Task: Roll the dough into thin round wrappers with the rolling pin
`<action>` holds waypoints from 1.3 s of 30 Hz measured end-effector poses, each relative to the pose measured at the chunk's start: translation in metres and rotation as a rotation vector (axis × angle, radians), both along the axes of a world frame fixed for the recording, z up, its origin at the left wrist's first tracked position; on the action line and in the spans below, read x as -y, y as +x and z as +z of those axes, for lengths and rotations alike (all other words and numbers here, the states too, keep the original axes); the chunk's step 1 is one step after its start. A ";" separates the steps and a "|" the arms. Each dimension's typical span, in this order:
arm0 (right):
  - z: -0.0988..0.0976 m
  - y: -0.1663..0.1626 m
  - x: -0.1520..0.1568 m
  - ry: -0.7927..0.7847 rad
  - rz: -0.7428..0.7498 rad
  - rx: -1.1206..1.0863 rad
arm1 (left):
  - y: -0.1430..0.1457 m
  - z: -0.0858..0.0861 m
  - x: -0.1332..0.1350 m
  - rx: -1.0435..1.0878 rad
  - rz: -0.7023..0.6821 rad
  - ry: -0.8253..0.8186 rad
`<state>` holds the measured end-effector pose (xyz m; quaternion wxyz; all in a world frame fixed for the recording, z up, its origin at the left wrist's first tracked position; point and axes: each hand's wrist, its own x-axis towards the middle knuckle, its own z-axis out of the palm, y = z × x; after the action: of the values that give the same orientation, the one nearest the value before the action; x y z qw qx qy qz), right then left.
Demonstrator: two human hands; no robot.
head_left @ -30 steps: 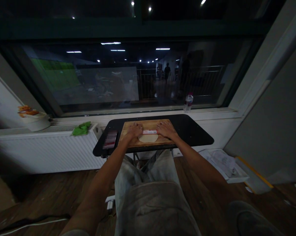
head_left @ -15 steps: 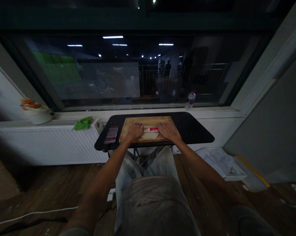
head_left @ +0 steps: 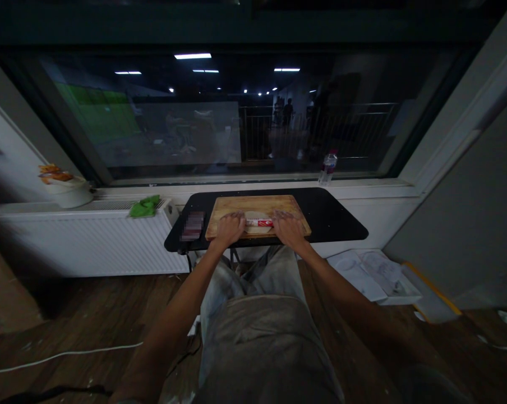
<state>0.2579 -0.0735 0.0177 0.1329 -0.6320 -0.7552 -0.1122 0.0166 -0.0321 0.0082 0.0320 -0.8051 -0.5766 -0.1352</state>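
A wooden board (head_left: 257, 202) lies on a small black table (head_left: 333, 219). On the board is a flat, pale round of dough (head_left: 253, 214). Across it runs a rolling pin (head_left: 259, 223), its middle showing a red and white label. My left hand (head_left: 231, 226) is closed over the left end of the pin, fingers curled on top. Over the right end, my right hand (head_left: 287, 226) is closed in the same way. Both ends of the pin are hidden under my hands. Dough shows beyond the pin and a little on my side of it.
A phone-like, blurred flat item (head_left: 193, 225) lies left of the board. A green cloth (head_left: 144, 206) and a white pot (head_left: 70, 192) sit on the radiator (head_left: 89, 247). On the windowsill stands a water bottle (head_left: 328, 167). A white box (head_left: 375, 275) rests on the floor at right.
Both hands have brought the rolling pin toward me over the dough, so more dough shows beyond it. The view has tilted slightly downward.
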 end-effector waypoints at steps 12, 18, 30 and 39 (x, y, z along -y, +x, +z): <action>-0.036 0.006 0.022 0.179 0.093 -0.101 | -0.004 -0.028 0.028 0.161 -0.060 0.168; -0.044 0.009 0.031 0.202 0.117 -0.120 | -0.005 -0.034 0.044 0.179 -0.061 0.183; -0.034 0.017 0.025 0.142 0.171 -0.131 | -0.005 -0.038 0.042 0.199 -0.055 0.161; -0.006 0.018 -0.010 -0.011 0.132 -0.034 | -0.002 -0.018 0.002 0.145 -0.054 0.105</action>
<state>0.2755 -0.0639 0.0119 0.1494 -0.5833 -0.7935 -0.0885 0.0144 -0.0342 -0.0099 0.0284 -0.8057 -0.5476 -0.2240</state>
